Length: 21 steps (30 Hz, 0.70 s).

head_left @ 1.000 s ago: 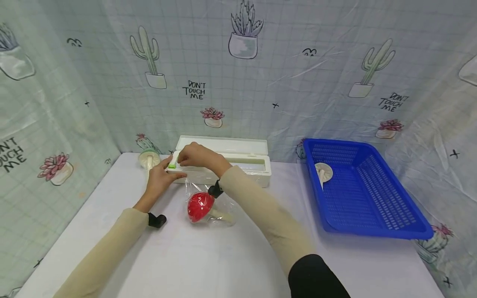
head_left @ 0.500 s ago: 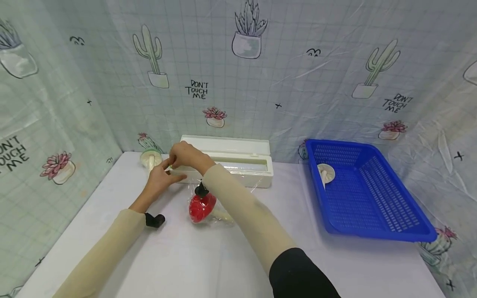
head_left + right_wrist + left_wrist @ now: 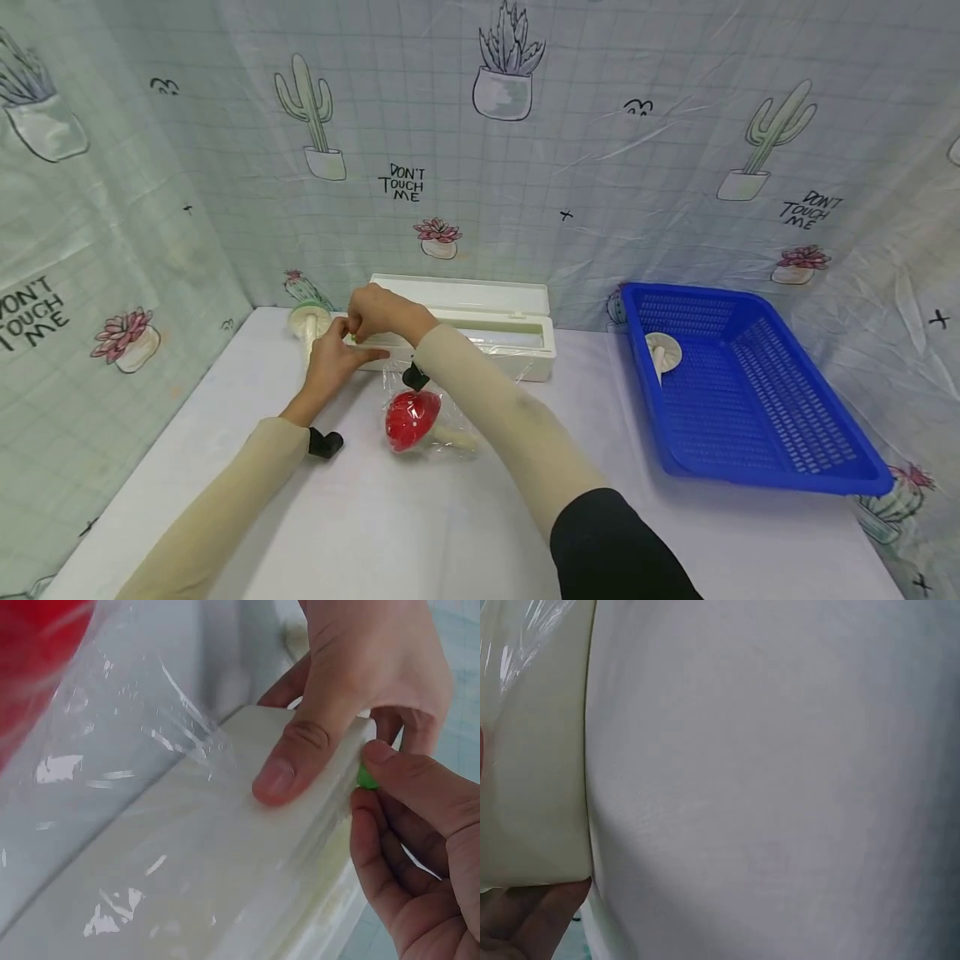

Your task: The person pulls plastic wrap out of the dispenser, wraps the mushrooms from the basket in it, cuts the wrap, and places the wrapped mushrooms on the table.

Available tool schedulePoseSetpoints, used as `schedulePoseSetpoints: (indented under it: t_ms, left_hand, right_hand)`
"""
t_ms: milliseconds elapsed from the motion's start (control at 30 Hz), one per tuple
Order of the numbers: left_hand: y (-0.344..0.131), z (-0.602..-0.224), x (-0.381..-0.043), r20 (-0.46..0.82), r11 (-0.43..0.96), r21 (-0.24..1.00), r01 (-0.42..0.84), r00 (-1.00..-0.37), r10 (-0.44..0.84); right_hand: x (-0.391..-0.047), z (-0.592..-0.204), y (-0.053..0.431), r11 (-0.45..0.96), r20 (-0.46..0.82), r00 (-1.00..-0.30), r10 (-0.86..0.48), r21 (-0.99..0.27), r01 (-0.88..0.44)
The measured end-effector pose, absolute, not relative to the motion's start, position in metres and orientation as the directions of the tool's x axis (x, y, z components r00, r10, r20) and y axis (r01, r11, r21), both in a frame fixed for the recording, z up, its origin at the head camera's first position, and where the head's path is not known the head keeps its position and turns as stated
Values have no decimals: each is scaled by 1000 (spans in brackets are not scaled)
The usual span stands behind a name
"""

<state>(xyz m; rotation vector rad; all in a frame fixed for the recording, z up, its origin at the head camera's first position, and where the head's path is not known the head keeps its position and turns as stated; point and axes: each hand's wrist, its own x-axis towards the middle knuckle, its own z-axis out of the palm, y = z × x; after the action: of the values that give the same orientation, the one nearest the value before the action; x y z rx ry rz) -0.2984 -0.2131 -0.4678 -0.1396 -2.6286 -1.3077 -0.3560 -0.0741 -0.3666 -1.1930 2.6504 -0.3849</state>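
A long white cling film dispenser (image 3: 536,367) stands at the back of the table with its lid raised. My left hand (image 3: 330,362) grips its left end, thumb on the front wall and fingers round the end; in the left wrist view fingertips (image 3: 555,907) touch the box's corner. My right hand (image 3: 386,312) pinches a small green slide cutter (image 3: 366,778) at that same end, mostly covered by finger and thumb. Clear cling film (image 3: 142,742) runs from the dispenser down over a red-capped toy mushroom (image 3: 411,419) with a pale stem, lying in front.
To the right, a blue plastic basket (image 3: 765,475) holds a pale mushroom-shaped piece (image 3: 663,352). Another pale mushroom (image 3: 310,321) with a greenish rim lies left of the dispenser. A printed cactus curtain (image 3: 585,150) hangs behind the white table (image 3: 405,533).
My right hand has moved left along the dispenser to its end corner, beside my left fingers, and now covers most of the green cutter. My left hand keeps its grip.
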Motion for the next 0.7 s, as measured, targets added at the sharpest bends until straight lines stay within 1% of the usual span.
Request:
schedulePoseSetpoints:
  t_ms: [167, 333, 467, 567, 633, 700]
  left_hand:
    - [-210, -468, -298, 248, 616, 765, 189, -969, -10]
    - [-211, -467, -300, 270, 645, 735, 208, -963, 3]
    - [-210, -466, -301, 275, 668, 713, 211, -961, 10]
    - [-210, -466, -301, 272, 682, 700, 213, -962, 21]
    - [-210, -466, -300, 274, 691, 690, 215, -961, 26]
    - [-210, -466, -299, 273, 696, 684, 219, -961, 33]
  right_hand:
    - [-354, -360, -56, 658, -151, -644, -750, -273, -702]
    - [-352, -353, -18, 669, -207, -636, -743, -231, -707]
    - [-348, -349, 43, 663, -248, -616, -747, -228, -713]
    - [-339, -348, 101, 687, -267, -633, -727, -250, -683]
    - [-332, -348, 138, 713, -280, -656, -701, -244, -657]
    - [-325, -346, 168, 748, -306, -683, -664, -264, -609]
